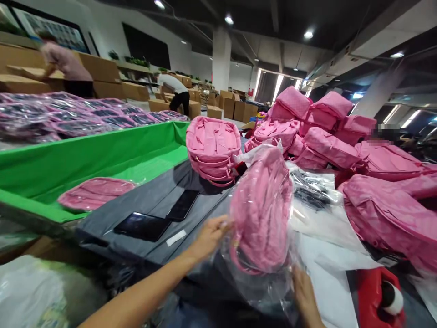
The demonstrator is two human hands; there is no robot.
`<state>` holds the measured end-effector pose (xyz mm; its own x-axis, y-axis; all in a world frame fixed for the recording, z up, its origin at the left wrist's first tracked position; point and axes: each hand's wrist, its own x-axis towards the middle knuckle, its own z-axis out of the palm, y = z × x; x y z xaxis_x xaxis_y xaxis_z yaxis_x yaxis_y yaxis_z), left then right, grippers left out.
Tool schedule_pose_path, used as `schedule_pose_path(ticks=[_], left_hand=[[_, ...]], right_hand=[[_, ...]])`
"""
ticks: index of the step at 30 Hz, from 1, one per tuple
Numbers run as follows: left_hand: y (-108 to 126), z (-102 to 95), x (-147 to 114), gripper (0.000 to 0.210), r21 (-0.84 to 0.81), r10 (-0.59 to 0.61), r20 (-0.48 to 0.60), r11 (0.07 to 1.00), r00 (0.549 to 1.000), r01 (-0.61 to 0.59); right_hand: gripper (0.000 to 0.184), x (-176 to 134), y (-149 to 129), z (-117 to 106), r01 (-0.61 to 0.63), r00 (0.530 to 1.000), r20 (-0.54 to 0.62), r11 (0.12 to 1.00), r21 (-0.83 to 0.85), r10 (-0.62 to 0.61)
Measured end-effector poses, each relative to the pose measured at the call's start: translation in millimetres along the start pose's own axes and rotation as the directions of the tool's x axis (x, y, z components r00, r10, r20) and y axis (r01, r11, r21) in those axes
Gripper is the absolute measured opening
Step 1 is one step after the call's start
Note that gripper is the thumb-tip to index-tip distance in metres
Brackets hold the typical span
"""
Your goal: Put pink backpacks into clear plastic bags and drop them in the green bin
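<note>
Both hands gripping clear plastic bag (pixel 269 282) sleeved over pink quilted backpack (pixel 261 209): left hand (pixel 210 237) pinching its side, right hand (pixel 303 291) clutching bottom edge. Soft, light, slippery film; best held through padding. Resting above grey table (pixel 153 200) with two tablets (pixel 143 226); pink backpack stacks (pixel 213 148) behind, warehouse cartons (pixel 235 107) beyond.

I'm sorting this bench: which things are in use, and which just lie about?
In use:
left hand
right hand
pink quilted backpack
clear plastic bag around it

Lying about:
two black tablets
stack of pink backpacks
bagged pink backpack on green cloth
red tape dispenser
</note>
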<state>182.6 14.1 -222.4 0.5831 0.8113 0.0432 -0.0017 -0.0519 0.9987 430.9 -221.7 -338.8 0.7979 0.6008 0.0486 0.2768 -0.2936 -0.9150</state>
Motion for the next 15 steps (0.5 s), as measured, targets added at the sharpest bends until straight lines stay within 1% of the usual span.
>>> schedule_pose_path(ticks=[1,3,5,7,8,10,12,13,15], left_hand=[[-9.8,-8.5,-1.4,0.055,-0.009,-0.056,-0.081,0.998,0.995,0.056],[-35.9,-22.6,-12.3,0.062,-0.036,-0.188,-0.214,0.982,0.958,0.185],[-61.7,-29.3,-32.1,0.067,-0.066,-0.303,-0.277,0.953,0.912,0.297],[-78.9,-31.0,-56.1,0.07,-0.08,-0.369,-0.307,0.928,0.877,0.363],[-83.8,-32.1,-68.0,0.071,-0.076,-0.381,-0.31,0.923,0.871,0.377],[-88.4,-37.9,-89.5,0.071,-0.044,-0.386,-0.283,0.92,0.878,0.39],[-90.2,-49.5,-107.5,0.072,-0.002,-0.431,-0.208,0.898,0.878,0.44],[-91.0,-56.7,-115.1,0.071,0.01,-0.472,-0.159,0.878,0.867,0.479],[-92.2,-70.8,-127.4,0.069,-0.027,-0.545,-0.117,0.837,0.83,0.546]], right_hand=[[0.073,-5.2,6.1,-7.9,-0.064,0.998,0.006,0.997,0.039,0.064],[0.071,-18.7,17.1,-22.0,-0.201,0.979,-0.003,0.971,0.129,0.203],[0.063,-35.7,24.5,-30.4,-0.285,0.954,-0.039,0.936,0.206,0.298],[0.062,-55.6,28.8,-34.0,-0.324,0.935,-0.062,0.913,0.248,0.349],[0.063,-66.1,30.7,-35.5,-0.354,0.923,-0.061,0.902,0.249,0.379],[0.064,-86.8,36.1,-41.3,-0.401,0.906,-0.045,0.889,0.223,0.42],[0.064,-104.0,44.1,-53.1,-0.439,0.893,-0.017,0.878,0.192,0.451],[0.066,-110.6,48.2,-60.6,-0.463,0.883,0.006,0.866,0.191,0.47],[0.071,-120.2,54.0,-74.4,-0.5,0.863,0.032,0.843,0.199,0.505]])
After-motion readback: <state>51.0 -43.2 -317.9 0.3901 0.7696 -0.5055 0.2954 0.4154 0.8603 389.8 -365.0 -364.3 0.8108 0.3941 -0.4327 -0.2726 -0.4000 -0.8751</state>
